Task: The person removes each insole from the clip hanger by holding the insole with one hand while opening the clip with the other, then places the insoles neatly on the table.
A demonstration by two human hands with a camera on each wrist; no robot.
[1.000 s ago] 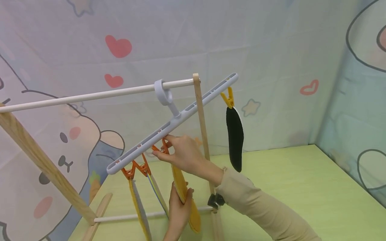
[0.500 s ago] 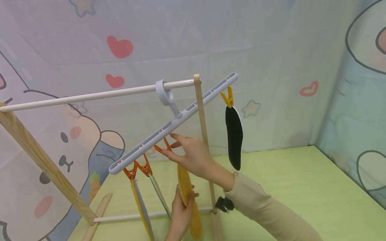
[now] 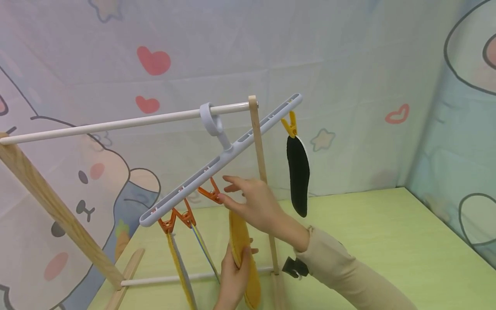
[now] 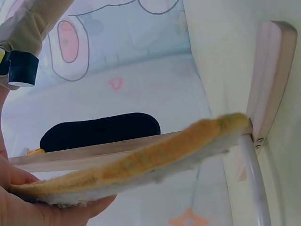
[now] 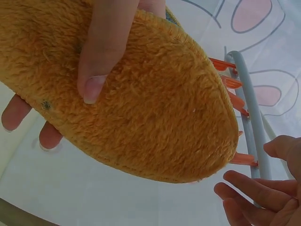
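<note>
My left hand (image 3: 235, 271) grips a fuzzy yellow insole (image 3: 241, 241) around its middle, thumb on the furry face. The left wrist view shows the pale underside of the insole (image 4: 141, 176). Just above its top end, my right hand (image 3: 257, 204) has its thumb and fingers spread and holds nothing. Beside that thumb, an orange clip (image 3: 211, 192) hangs askew from the grey hanger (image 3: 228, 151). In the right wrist view the insole's rounded end (image 5: 202, 141) is apart from the clips. Two more orange clips (image 3: 167, 224) hold thin insoles (image 3: 180, 269) farther left.
A yellow clip (image 3: 290, 125) at the hanger's right end holds a black insole (image 3: 298, 176). The hanger hooks over a white rod (image 3: 116, 125) on a wooden rack (image 3: 58, 211). A green-topped table (image 3: 368, 241) lies below, with a printed cloth backdrop behind.
My right hand lets go of the orange clip and moves right. The yellow insole comes away from the clip, shifting slightly right and down in my left hand.
</note>
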